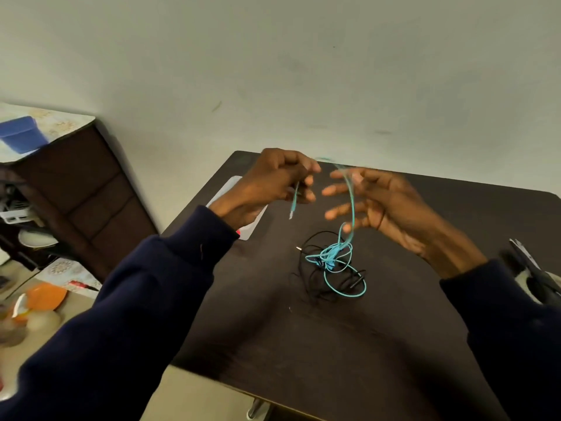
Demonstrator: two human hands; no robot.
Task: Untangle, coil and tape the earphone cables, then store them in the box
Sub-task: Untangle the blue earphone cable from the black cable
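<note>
A turquoise earphone cable [343, 278] lies tangled with a black earphone cable [315, 284] in the middle of the dark table [303, 344]. My left hand [273, 183] is raised above the table and pinches the turquoise cable near its plug end, which dangles below the fingers. From there the cable arcs over to my right hand [373, 202], whose fingers are spread and blurred, with the strand running down across them to the tangle. Whether the right thumb pinches the strand is unclear.
A clear flat box [230, 186] with a red item lies on the table under my left wrist. Scissors [528, 268] and a pale object sit at the table's right edge. A dark cabinet [76, 183] and cluttered floor are to the left.
</note>
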